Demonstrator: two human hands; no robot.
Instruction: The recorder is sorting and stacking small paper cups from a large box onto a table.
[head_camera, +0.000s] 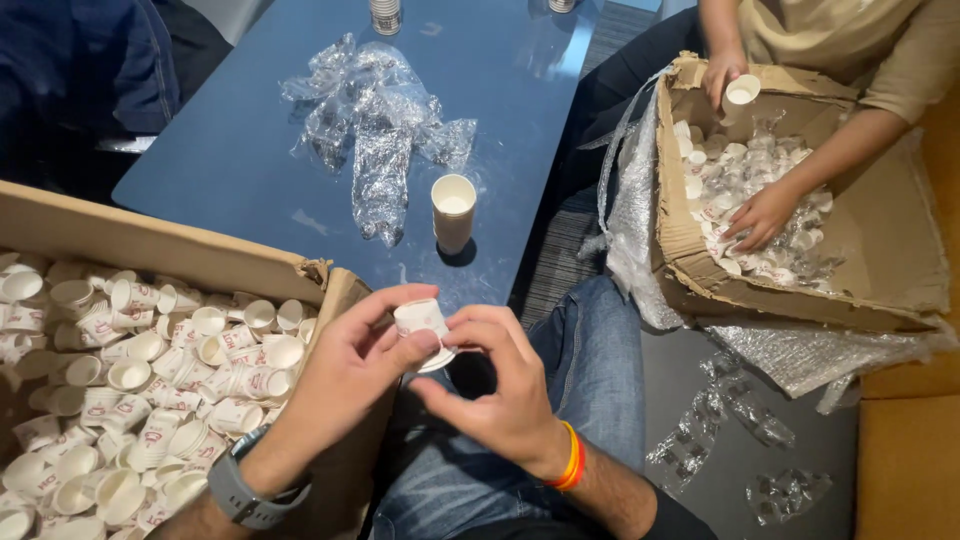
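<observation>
My left hand (345, 375) and my right hand (495, 385) meet over my lap, both gripping one small white paper cup (422, 322) with red print, tilted on its side. The left thumb and fingers wrap the cup's body; the right fingertips pinch its rim. A grey watch sits on my left wrist, and an orange-and-red band circles my right wrist. Just to the left is an open cardboard box (150, 245) filled with several loose cups of the same kind.
A stack of paper cups (453, 212) stands upright on the blue table (240, 150) beside crumpled clear plastic wrap (375, 120). Across from me, another person's hands (765, 212) reach into a second cardboard box (890, 235) of cups. Plastic scraps (720, 425) lie on the floor.
</observation>
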